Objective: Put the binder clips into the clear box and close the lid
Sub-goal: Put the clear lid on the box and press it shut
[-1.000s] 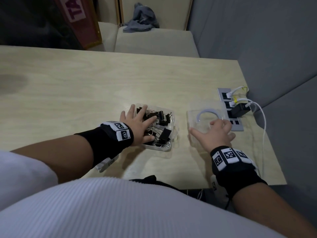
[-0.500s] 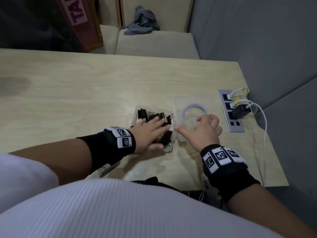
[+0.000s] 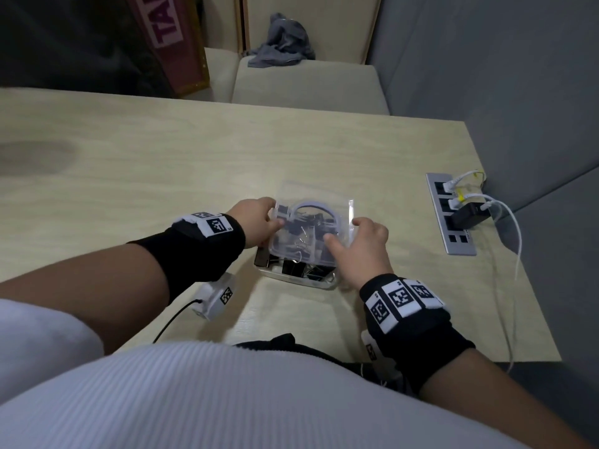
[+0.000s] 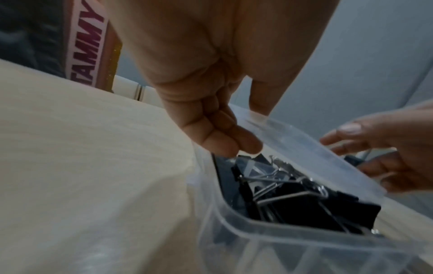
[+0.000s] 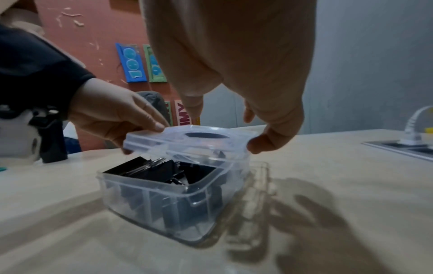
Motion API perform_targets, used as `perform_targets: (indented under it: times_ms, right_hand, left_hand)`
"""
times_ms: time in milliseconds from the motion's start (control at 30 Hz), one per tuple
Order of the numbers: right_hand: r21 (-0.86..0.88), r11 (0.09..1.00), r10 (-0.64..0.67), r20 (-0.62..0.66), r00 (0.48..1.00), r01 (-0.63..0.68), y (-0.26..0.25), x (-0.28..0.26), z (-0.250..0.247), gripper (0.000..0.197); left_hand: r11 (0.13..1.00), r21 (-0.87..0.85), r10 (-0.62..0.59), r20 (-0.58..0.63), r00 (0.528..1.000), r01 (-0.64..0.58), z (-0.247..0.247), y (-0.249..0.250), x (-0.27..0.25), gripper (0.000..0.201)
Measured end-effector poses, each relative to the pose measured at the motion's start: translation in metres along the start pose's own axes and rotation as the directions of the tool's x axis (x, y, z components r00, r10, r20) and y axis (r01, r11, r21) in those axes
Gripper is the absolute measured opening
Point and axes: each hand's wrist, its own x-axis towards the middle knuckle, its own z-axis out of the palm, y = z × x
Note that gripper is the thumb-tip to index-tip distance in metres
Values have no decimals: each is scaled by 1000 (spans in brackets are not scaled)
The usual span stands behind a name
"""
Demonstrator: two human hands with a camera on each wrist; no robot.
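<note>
The clear box (image 3: 299,280) sits on the table near its front edge, filled with black binder clips (image 3: 293,268). The clear lid (image 3: 311,228) hangs tilted over the box's far part, while the near part shows uncovered. My left hand (image 3: 275,218) pinches the lid's left edge. My right hand (image 3: 343,231) grips its right edge with thumb and fingers. In the left wrist view my left fingers (image 4: 225,142) sit on the lid (image 4: 304,146) above the clips (image 4: 293,194). The right wrist view shows the lid (image 5: 192,139) lifted over the box (image 5: 164,202).
A power strip (image 3: 452,234) is set into the table at the right, with a black charger (image 3: 470,217) and white cables trailing over the right edge. Behind the table stands a beige seat (image 3: 304,82) with a grey cloth on it.
My right hand carried the lid from the table's right side leftward and over the box. My left hand left the clips and took the lid's left edge.
</note>
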Motion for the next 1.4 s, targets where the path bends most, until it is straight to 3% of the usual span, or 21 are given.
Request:
perform_targets:
  times_ms: [133,333,433,666,800,1100,1200,1266,1400]
  right_hand:
    - [7,996,84,25,996,-84,3,9,-3,58]
    - [49,996,74,-15,997,-73,2,13,-5,47]
    - [22,996,80,42,996,-81,-1,15,-5,44]
    - [-92,993,84,86,993,-76,-6,19,4,39]
    - [-108,988,124,115,986,-111,-8,22,3,40]
    - [-84,991,117,139,983,-106,-7,24,4,40]
    - [-43,987,157,151,976,-153,-5,26,4,46]
    - [-32,978,209,162,964,-206,-4,27,4,50]
    - [-60,969,249,216,944,-241,-6,27,3,33]
  left_hand:
    - [992,127,8,21,1000,-11,4,-2,0,38]
    - [996,88,14,22,1000,-16,-6,-3,1,33]
    - [980,197,-21,63,998,9,-16,-6,0,31]
    - [857,516,-71,139,988,-11,-19,10,-1,28]
    - [808,590,-86,138,987,-12,-21,13,5,27]
    - [865,501,-97,101,990,34,-18,2,11,30]
    - [916,396,-99,69,993,64,-19,-6,10,27]
    - [943,313,-140,59,988,114,-22,-8,8,37]
    - [960,73,-280,248,927,270,-22,-11,9,39]
